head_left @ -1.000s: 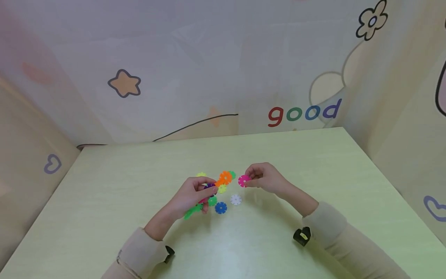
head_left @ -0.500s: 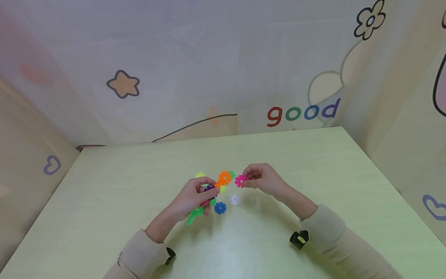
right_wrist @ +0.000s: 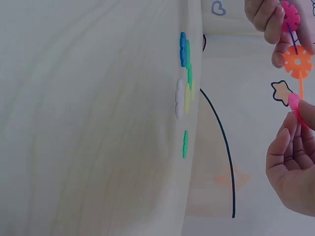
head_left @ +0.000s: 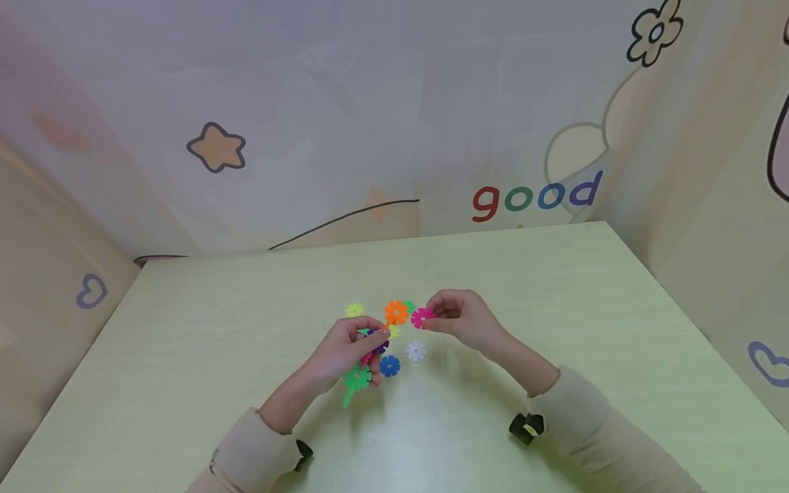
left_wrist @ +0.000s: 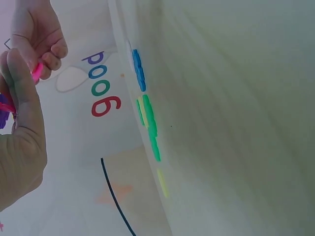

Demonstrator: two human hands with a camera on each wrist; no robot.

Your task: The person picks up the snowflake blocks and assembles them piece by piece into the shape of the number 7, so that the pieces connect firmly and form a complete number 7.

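Observation:
My left hand point(head_left: 335, 352) holds a chain of joined notched plastic discs above the table. An orange disc point(head_left: 396, 312) stands at its far end, a purple disc point(head_left: 381, 344) lies by the thumb, and a green disc point(head_left: 357, 377) hangs below the palm. A pink disc point(right_wrist: 290, 17) of the chain shows between the left fingers in the right wrist view. My right hand point(head_left: 471, 318) pinches another pink disc point(head_left: 421, 318) between thumb and fingers, just right of the orange one. In the right wrist view this disc point(right_wrist: 294, 102) is edge-on, close to the orange disc's edge; whether they touch I cannot tell.
Loose discs lie on the pale table point(head_left: 524, 274) around the hands: blue point(head_left: 390, 365), white point(head_left: 416, 351), yellow point(head_left: 354, 310), a second yellow point(head_left: 394, 333) and green point(head_left: 409, 305). A printed cloth wall point(head_left: 345, 137) rises behind the table.
My right hand has moved slightly left, bringing its pink disc closer to the orange disc. The left hand has turned the chain, so the green disc swings down and right and shows more fully.

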